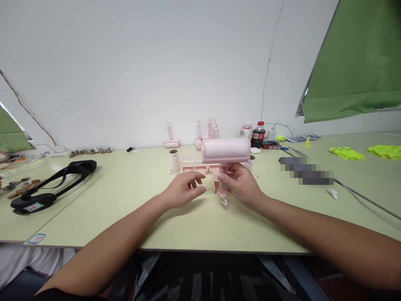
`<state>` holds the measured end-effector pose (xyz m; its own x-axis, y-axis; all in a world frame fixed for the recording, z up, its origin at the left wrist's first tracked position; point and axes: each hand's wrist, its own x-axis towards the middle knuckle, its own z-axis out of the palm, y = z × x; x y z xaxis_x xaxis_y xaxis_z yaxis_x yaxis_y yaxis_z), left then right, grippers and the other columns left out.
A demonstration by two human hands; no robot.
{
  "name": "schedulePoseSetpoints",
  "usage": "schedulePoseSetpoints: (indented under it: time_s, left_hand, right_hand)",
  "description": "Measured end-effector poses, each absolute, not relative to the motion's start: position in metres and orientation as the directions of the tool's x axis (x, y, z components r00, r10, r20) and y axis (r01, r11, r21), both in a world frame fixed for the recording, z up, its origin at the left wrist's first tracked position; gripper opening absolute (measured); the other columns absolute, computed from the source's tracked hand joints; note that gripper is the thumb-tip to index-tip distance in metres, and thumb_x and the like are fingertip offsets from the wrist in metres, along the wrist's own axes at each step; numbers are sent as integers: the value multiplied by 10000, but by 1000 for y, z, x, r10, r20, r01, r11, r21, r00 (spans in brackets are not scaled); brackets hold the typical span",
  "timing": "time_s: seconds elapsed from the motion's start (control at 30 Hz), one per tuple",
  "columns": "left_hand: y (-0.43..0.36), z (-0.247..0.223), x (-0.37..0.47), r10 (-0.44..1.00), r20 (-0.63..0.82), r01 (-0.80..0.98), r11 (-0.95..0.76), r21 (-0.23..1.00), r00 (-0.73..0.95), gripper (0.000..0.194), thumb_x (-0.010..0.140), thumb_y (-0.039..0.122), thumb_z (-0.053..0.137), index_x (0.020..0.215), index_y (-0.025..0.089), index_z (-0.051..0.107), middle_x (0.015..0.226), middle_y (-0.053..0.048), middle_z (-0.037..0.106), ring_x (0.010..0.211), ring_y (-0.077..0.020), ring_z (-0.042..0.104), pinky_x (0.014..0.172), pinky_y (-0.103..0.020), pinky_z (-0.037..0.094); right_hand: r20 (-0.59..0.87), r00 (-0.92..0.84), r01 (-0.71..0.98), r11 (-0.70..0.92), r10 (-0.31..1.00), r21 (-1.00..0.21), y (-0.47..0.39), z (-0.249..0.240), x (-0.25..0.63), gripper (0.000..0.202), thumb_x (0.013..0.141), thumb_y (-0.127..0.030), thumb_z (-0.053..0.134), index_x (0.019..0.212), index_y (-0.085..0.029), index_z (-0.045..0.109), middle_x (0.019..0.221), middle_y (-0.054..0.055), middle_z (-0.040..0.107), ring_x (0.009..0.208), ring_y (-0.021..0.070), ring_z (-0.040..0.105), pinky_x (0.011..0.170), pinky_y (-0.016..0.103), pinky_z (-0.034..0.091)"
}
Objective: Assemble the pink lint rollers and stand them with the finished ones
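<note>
A pink lint roller (pixel 226 151) is held up over the table, its wide covered head at the top and its handle pointing down. Around that handle, my right hand (pixel 246 184) is closed, thumb in front. A small hook piece shows at the handle's lower end. My left hand (pixel 186 189) hovers to the left of the handle, fingers loosely bent and apart, holding nothing. Behind the hands lie pink open cases (pixel 194 169), partly hidden by the roller and the hands. A clear pink cylinder (pixel 174 161) with a dark top stands just left of them.
More pink lint rollers (pixel 171 144) stand by the wall. A cola bottle (pixel 258 134) and a white bottle (pixel 246 129) are at the back right. Black headgear (pixel 56 188) lies left. Yellow cloths (pixel 346 153) and cables (pixel 360 194) are on the right.
</note>
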<state>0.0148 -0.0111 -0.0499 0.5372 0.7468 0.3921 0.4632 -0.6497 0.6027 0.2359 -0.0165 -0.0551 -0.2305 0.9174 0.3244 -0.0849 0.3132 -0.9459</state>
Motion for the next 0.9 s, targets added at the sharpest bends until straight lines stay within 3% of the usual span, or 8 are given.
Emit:
schedulePoseSetpoints:
  time_s: [0.07, 0.2, 0.43, 0.57, 0.73, 0.9]
  left_hand:
    - [-14, -51, 17, 745, 270, 482, -620, 619, 610, 320, 862, 409, 593, 1079, 184, 662, 896, -55, 664, 708, -148, 573, 651, -272, 458]
    - [-23, -53, 28, 713, 140, 472, -585, 660, 688, 375, 857, 459, 593, 1102, 187, 673, 820, -20, 649, 660, -129, 545, 609, -243, 412]
    - [-31, -65, 54, 731, 262, 352, -569, 743, 630, 328, 875, 446, 565, 752, 147, 620, 603, 46, 440, 565, -89, 364, 530, -223, 289]
    - [-31, -65, 53, 719, 274, 251, -532, 809, 639, 296, 866, 425, 580, 822, 137, 634, 678, 22, 501, 617, -100, 400, 577, -228, 332]
    - [-27, -65, 46, 682, 137, 204, -394, 896, 718, 333, 809, 472, 646, 797, 144, 589, 695, 22, 460, 633, -102, 385, 585, -238, 334]
    - [-26, -71, 49, 733, 70, 235, -305, 923, 677, 376, 745, 492, 699, 721, 159, 527, 605, 67, 329, 565, -80, 292, 527, -233, 261]
  right_hand:
    - [347, -241, -84, 337, 906, -938, -16, -57, 237, 435, 741, -532, 740, 928, -233, 485, 603, -25, 595, 501, 187, 611, 441, 304, 453]
    - [372, -228, -118, 354, 900, -928, -16, -59, 234, 412, 756, -506, 743, 893, -220, 479, 568, -39, 576, 447, 160, 585, 400, 273, 413]
    - [377, -218, -152, 351, 900, -924, -18, -58, 227, 442, 733, -536, 746, 845, -216, 463, 532, -81, 490, 369, 100, 470, 343, 238, 355]
    - [357, -328, -131, 333, 874, -934, -20, -55, 228, 403, 757, -512, 732, 831, -205, 481, 583, -64, 520, 414, 106, 516, 386, 249, 421]
    - [375, -341, -160, 340, 862, -927, -23, -51, 229, 417, 735, -473, 758, 877, -212, 466, 687, -53, 536, 467, 106, 557, 416, 251, 465]
    - [363, -325, -159, 328, 873, -931, -25, -54, 226, 420, 751, -487, 734, 912, -217, 455, 698, -60, 499, 441, 86, 512, 373, 226, 393]
